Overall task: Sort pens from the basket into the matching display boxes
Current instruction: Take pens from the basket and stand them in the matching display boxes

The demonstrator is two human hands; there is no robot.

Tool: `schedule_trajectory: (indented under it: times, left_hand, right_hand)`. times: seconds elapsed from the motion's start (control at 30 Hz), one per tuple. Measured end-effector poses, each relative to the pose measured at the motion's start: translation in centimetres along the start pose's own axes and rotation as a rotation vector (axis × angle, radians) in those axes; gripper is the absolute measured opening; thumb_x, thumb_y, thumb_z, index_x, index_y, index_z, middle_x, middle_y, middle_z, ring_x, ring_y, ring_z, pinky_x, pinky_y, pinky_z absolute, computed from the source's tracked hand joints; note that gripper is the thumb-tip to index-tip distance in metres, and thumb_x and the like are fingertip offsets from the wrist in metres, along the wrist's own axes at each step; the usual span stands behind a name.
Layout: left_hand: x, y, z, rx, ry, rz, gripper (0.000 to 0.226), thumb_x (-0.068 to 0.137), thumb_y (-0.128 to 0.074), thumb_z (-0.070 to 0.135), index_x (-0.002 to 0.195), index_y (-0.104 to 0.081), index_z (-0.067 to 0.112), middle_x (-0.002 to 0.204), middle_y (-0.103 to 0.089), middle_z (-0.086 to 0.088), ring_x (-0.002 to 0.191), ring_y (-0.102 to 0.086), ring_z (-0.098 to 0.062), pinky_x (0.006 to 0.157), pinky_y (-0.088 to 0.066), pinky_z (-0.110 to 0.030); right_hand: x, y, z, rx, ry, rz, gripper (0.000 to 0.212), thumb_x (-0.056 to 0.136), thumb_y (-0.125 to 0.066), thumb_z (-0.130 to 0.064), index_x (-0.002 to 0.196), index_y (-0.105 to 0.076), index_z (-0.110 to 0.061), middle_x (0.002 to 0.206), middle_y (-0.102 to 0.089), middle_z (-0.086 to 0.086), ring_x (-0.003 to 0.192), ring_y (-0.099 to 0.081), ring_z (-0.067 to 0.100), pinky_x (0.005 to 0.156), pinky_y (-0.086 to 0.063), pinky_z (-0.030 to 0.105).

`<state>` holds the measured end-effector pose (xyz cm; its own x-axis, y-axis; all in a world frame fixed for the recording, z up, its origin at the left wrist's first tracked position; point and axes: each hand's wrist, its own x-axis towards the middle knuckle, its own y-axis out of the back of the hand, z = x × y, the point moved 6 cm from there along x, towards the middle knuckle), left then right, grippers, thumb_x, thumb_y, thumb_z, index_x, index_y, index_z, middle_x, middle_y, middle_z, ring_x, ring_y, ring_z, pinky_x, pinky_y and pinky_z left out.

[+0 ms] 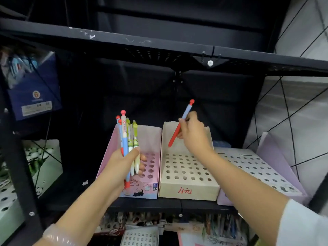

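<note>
**One pen over the beige box, a bunch in the other hand**

Head view: I saw the right hand (192,134) pinching a red and blue pen (180,124), tilted, its red tip hanging below the fingers above the holes of the beige box (189,189). The left hand (122,163) gripped a bunch of pens (128,139) upright, caps rising above the thumb. Behind that fist stood the pink box (150,139), touching the beige one.
</note>
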<state>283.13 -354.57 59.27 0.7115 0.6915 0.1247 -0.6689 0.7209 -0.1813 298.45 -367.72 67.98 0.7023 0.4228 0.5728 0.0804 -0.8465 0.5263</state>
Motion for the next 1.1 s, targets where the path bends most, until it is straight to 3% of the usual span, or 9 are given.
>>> schedule_trajectory:
  times: [0.1,0.27,0.47,0.63,0.8,0.9,1.0,1.1]
  left_hand:
    - [0.3,0.4,-0.5,-0.016,0.010,0.007,0.019,0.095,-0.050,0.019,0.086,-0.059,0.005,0.059,-0.067,0.000,0.045,-0.060,-0.010,0.041,-0.047,-0.022]
    - [0.1,0.6,-0.9,-0.024,0.011,-0.007,0.020,0.094,-0.052,0.022,0.089,-0.060,0.003,0.060,-0.067,0.002,0.048,-0.060,-0.009,0.045,-0.048,-0.021]
    - [-0.1,0.0,-0.5,-0.050,0.012,-0.025,0.020,0.094,-0.051,0.020,0.090,-0.058,0.003,0.057,-0.065,0.003,0.047,-0.058,-0.011,0.045,-0.049,-0.024]
    - [-0.2,0.1,-0.5,-0.052,0.026,-0.024,0.024,0.093,-0.053,0.023,0.085,-0.062,0.001,0.053,-0.063,0.001,0.048,-0.059,-0.010,0.046,-0.049,-0.022]
    - [-0.5,0.1,-0.4,-0.068,0.026,-0.026,0.024,0.089,-0.056,0.024,0.084,-0.064,0.002,0.054,-0.064,-0.001,0.048,-0.060,-0.009,0.045,-0.050,-0.020]
    - [-0.6,0.3,-0.4,-0.065,0.024,-0.026,0.022,0.089,-0.057,0.025,0.086,-0.065,0.005,0.056,-0.066,0.000,0.050,-0.062,-0.008,0.046,-0.050,-0.020]
    - [-0.6,0.4,-0.5,-0.064,0.020,-0.003,0.018,0.088,-0.058,0.025,0.084,-0.066,0.010,0.061,-0.069,0.001,0.052,-0.063,-0.008,0.047,-0.051,-0.020]
    - [-0.6,0.3,-0.6,-0.056,0.015,-0.012,0.018,0.085,-0.060,0.027,0.078,-0.068,0.012,0.061,-0.069,-0.001,0.052,-0.063,-0.008,0.047,-0.051,-0.020]
  right_hand:
    - [0.5,-3.0,1.2,-0.216,-0.013,-0.101,0.024,0.100,-0.035,-0.031,0.110,-0.040,-0.009,0.081,-0.064,0.012,0.071,-0.063,0.028,0.063,-0.052,0.041]
    - [0.7,-5.1,3.5,-0.301,-0.079,-0.134,0.026,0.100,-0.034,-0.032,0.113,-0.040,-0.011,0.073,-0.056,0.005,0.067,-0.058,0.025,0.052,-0.041,0.032]
    - [1.5,-5.6,3.7,-0.327,-0.047,-0.147,0.026,0.100,-0.033,-0.032,0.113,-0.039,-0.011,0.067,-0.051,0.001,0.061,-0.053,0.021,0.049,-0.037,0.031]
    - [1.4,-5.3,3.8,-0.212,-0.071,-0.154,0.024,0.100,-0.034,-0.031,0.113,-0.040,-0.011,0.079,-0.061,0.007,0.072,-0.063,0.026,0.061,-0.050,0.037]
    - [-0.1,-7.5,4.1,-0.376,-0.059,-0.363,0.028,0.101,-0.033,-0.025,0.125,-0.035,-0.010,0.088,-0.058,0.010,0.073,-0.057,0.024,0.061,-0.043,0.033]
    - [-0.7,-8.2,4.4,-0.366,-0.074,-0.437,0.029,0.100,-0.034,-0.028,0.121,-0.040,-0.009,0.089,-0.055,0.007,0.073,-0.053,0.021,0.063,-0.039,0.030]
    - [-0.6,-7.3,4.5,-0.315,-0.096,-0.378,0.026,0.098,-0.042,-0.028,0.115,-0.047,-0.009,0.093,-0.060,0.006,0.077,-0.057,0.022,0.065,-0.044,0.029]
    - [-0.4,-4.6,2.9,-0.182,-0.053,-0.096,0.016,0.095,-0.049,-0.026,0.107,-0.050,-0.015,0.078,-0.057,-0.008,0.069,-0.055,0.010,0.057,-0.041,0.023]
